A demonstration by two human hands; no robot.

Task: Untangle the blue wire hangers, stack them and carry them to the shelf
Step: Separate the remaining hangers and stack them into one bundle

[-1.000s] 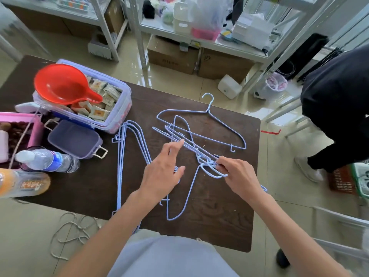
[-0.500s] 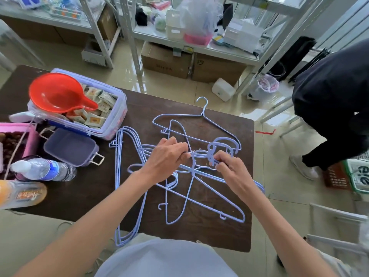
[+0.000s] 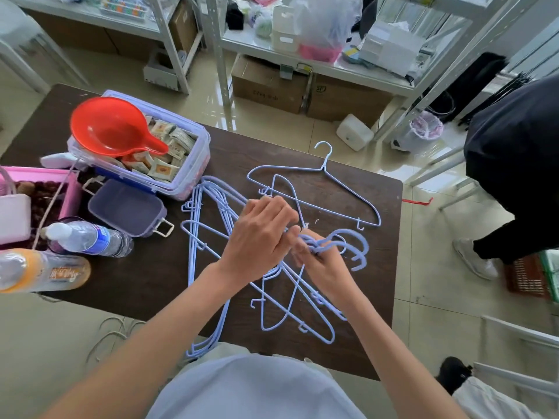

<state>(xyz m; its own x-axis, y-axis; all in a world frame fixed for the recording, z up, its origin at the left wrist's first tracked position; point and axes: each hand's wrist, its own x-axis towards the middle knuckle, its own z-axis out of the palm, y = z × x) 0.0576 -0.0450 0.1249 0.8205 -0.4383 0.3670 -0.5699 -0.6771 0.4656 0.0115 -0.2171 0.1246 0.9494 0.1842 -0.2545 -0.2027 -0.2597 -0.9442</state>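
the task is being judged at an early stage: crossed blue wire hangers are lying tangled on the dark table, their bunched hooks being pinched by the right hand, wires being gripped by the left hand, stacking and carrying not yet done.

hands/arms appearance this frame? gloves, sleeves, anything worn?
Left hand and right hand are both bare, no gloves. No rings, watch or bands show. Both forearms are uncovered to the frame edge, no sleeves in view. A light blue-grey garment covers the torso below.
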